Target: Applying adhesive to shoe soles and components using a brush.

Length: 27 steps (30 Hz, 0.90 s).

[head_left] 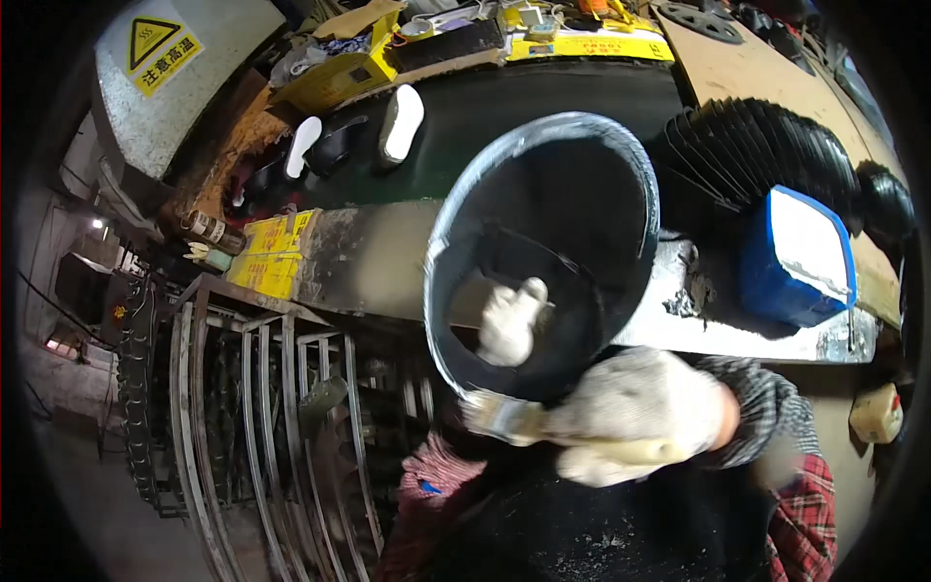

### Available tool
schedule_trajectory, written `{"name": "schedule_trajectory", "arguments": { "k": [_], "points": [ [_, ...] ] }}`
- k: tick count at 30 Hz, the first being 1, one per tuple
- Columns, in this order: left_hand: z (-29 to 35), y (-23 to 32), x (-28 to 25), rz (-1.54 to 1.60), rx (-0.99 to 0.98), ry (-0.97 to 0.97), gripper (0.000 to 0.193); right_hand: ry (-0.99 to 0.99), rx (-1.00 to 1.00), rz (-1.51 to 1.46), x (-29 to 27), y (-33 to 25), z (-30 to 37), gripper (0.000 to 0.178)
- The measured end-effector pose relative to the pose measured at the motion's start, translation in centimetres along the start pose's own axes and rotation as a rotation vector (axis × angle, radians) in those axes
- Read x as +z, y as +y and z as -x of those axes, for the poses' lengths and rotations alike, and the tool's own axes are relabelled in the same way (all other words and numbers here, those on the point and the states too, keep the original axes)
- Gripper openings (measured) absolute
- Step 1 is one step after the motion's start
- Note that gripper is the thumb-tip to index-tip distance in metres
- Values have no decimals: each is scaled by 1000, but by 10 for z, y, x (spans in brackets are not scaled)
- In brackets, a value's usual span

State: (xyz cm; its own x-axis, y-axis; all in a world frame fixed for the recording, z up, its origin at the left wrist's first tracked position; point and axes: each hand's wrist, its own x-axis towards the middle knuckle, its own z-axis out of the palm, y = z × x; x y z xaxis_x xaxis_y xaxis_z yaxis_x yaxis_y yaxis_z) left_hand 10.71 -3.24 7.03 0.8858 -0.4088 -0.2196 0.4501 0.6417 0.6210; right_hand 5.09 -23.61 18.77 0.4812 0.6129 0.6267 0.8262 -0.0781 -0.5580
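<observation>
My right hand [635, 412], in a whitish work glove, is closed around the pale handle of a flat paintbrush [504, 419]. The bristles are at the near rim of a large black bucket [640, 209], whose rim is smeared white. The bucket is tilted, with its mouth facing me. Within its opening shows my left hand [509, 325], gloved in white, with the fingers curled. Dark material surrounds that hand, and what it grips cannot be made out. The left forearm is mostly hidden in the dark near the bucket's lower edge.
A dark conveyor belt [465, 107] carries shoe parts with white soles [401, 124]. A blue tub [800, 257] with white contents stands right of the bucket, before a black ribbed duct [756, 150]. Metal racks [267, 417] stand lower left. A pale jug [876, 414] is far right.
</observation>
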Motion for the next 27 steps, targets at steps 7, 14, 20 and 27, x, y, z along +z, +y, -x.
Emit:
{"name": "schedule_trajectory", "arguments": {
  "k": [7, 14, 20, 27],
  "points": [
    [0, 45, -15, -671, 198, 102, 12, 651, 714, -88, -27, -2, 94, 20],
    [7, 5, 11, -474, 267, 164, 18, 683, 653, 12, -60, 25, 112, 20],
    [6, 3, 18, -206, 223, 212, 24, 329, 348, 289, -57, 45, 107, 23],
    [-88, 51, 42, -1104, 318, 428, 32, 465, 507, 244, -33, 56, 146, 26]
  ]
}}
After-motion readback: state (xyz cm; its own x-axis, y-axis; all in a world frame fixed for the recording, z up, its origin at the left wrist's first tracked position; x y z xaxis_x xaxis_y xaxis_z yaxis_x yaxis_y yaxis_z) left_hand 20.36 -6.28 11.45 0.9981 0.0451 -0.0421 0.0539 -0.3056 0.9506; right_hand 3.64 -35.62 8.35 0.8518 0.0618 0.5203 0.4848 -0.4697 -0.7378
